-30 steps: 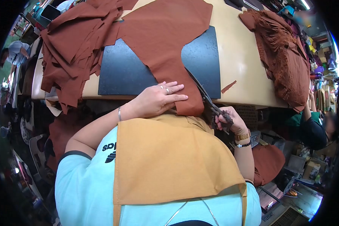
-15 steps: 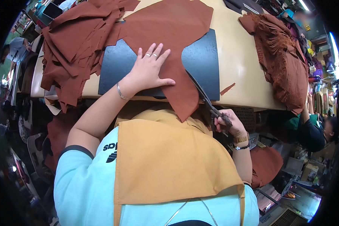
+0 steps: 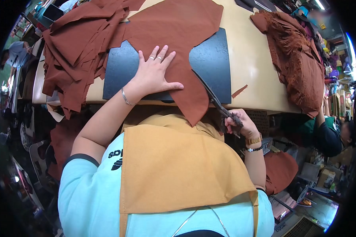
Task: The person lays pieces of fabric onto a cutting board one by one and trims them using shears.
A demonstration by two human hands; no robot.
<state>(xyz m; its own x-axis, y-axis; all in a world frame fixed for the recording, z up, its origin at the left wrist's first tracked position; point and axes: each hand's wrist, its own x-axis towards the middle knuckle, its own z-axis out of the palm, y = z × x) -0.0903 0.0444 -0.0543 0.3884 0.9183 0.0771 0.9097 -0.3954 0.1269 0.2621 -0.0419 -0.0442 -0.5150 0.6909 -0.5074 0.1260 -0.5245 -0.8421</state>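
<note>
Left hand (image 3: 154, 76) is spread wide over brown cloth (image 3: 177, 27) and black mat (image 3: 118, 75); right hand (image 3: 243, 125) is curled round scissors (image 3: 214, 100). They're along the cloth's edge — pretty close in.

A cloth workshop around you, brown fabric heaps (image 3: 75, 43) on your worktop (image 3: 247, 67), shears (image 3: 212, 97), dark board (image 3: 124, 75), another person (image 3: 329, 136) nearby

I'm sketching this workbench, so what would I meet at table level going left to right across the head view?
Heap of rust-brown cloth pieces → the person's left hand → scissors → frayed rust-brown cloth bundle.
</note>
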